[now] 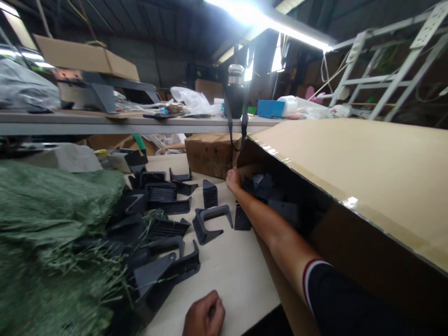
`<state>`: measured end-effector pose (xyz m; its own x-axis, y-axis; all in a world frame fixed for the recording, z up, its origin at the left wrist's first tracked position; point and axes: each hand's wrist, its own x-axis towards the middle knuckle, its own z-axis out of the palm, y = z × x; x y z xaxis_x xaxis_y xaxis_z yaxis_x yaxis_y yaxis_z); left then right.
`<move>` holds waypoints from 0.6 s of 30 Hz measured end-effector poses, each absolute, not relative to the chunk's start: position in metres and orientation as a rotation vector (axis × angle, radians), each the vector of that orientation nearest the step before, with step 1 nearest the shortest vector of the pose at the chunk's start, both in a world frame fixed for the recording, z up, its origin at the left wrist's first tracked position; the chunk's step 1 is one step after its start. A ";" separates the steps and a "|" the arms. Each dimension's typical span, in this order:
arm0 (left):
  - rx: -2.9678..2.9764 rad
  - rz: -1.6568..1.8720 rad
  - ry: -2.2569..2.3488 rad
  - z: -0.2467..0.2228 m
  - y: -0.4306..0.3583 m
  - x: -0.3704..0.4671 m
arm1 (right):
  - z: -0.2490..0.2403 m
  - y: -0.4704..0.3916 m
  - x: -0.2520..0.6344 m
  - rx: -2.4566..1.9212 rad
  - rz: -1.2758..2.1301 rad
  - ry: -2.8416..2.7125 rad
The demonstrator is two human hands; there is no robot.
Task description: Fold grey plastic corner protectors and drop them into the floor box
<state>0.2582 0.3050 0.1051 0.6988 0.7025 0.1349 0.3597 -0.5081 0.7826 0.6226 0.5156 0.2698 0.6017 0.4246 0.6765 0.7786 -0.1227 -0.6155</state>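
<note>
Stretching diagonally from the lower right to the centre of the frame, the right arm ends in a right hand [233, 178] with folded fingers, at the left rim of a large tan cardboard box [350, 158]; whether they pinch anything cannot be told. The left hand [205, 315], at the bottom centre, is curled into a loose fist just above the pale, paper-like surface [241, 270].

The large box lies open towards the left, filling the right of the frame. In its shadowed mouth, just right of the right hand, sits a jumble of dark pieces [283, 212], too dim to make out singly. A flat black piece [242, 218] lies just outside, beside the forearm.

Left of centre, an angular U-shaped dark grey bracket [200, 226] lies on the surface, with a ribbed black piece [210, 193] above it. Further left is a crowded group of similar dark brackets [161, 192], meeting a frayed green woven sack [52, 210] at the left edge; its contents are hidden.

Behind the right hand stands a smaller brown cardboard box [210, 156]. A shelf [122, 125] crosses above, carrying a black flask with a silver lid [235, 95] and a blue box [270, 108].
</note>
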 end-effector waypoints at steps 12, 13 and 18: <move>2.189 0.561 0.741 0.123 0.302 0.255 | 0.215 0.336 0.503 -1.499 -0.111 -1.206; 2.181 0.571 0.740 0.123 0.302 0.255 | 0.212 0.310 0.495 -1.477 -0.088 -1.248; 2.194 0.537 0.748 0.129 0.302 0.255 | 0.199 0.181 0.480 -1.434 0.075 -1.393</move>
<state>0.2546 0.3024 0.1287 0.7417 0.6557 0.1413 0.3439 -0.5526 0.7592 0.4798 0.1810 0.1992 0.3110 0.7412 0.5949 0.6731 0.2702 -0.6884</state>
